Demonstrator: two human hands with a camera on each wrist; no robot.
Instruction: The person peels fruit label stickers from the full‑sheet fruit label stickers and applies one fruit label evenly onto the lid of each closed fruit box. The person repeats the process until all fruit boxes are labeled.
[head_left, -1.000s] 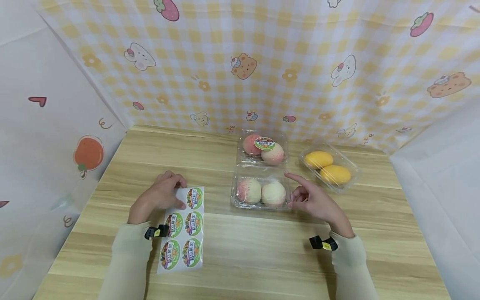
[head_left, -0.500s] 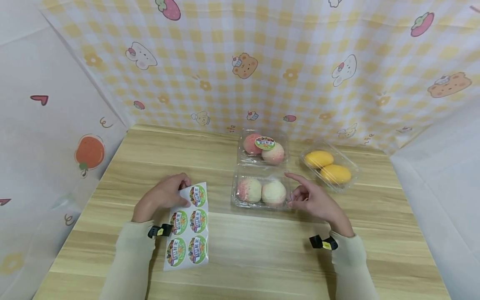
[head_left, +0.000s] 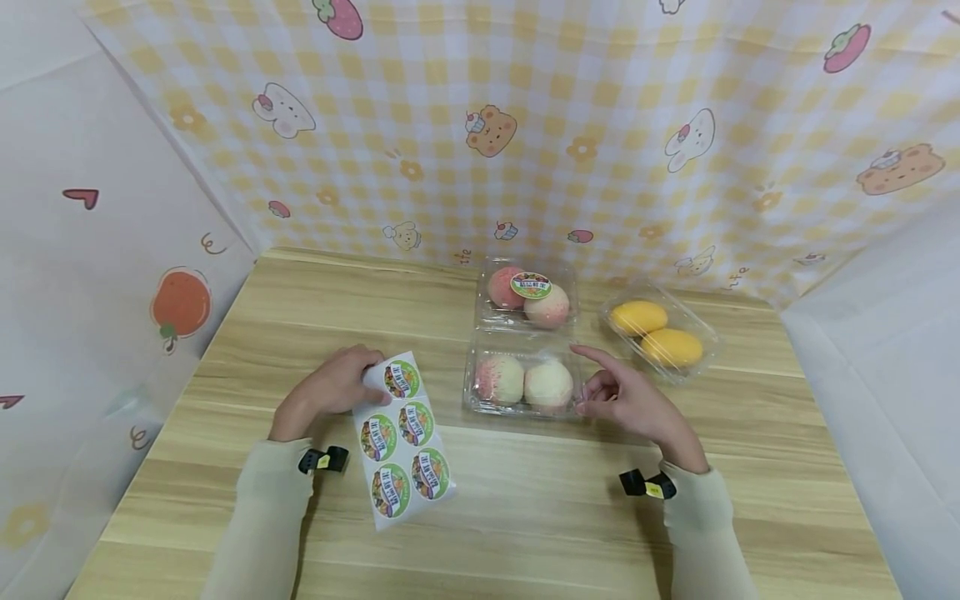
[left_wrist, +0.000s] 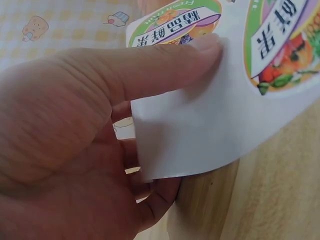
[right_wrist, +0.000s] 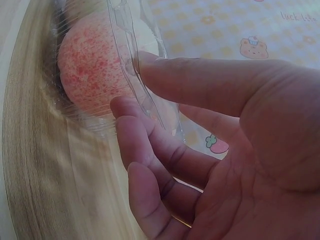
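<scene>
My left hand (head_left: pixel 333 385) pinches the top left part of a white sheet of stickers (head_left: pixel 397 454). In the left wrist view the thumb lies across the printed face of the sticker sheet (left_wrist: pixel 190 125), with fingers behind it. The sheet carries several oval fruit labels and slants over the table. On the other side, my right hand (head_left: pixel 626 398) holds the right rim of a clear plastic fruit box (head_left: pixel 487 408) with two peaches (head_left: pixel 549 385) inside. Its thumb and curled fingers flank the rim (right_wrist: pixel 131 65) in the right wrist view, while the index finger stretches along the box.
Behind that box stands another clear box (head_left: pixel 487 315) with two peaches and an oval label (head_left: pixel 531 285) on its lid. A third clear box (head_left: pixel 693 317) with two yellow mangoes (head_left: pixel 671 347) is at the right. A checked curtain (head_left: pixel 420 108) hangs at the table's back edge.
The sticker sheet has moved right, and its lower end has swung right so that it now slants. The left hand has shifted slightly right with it. The right hand stays at the peach box.
</scene>
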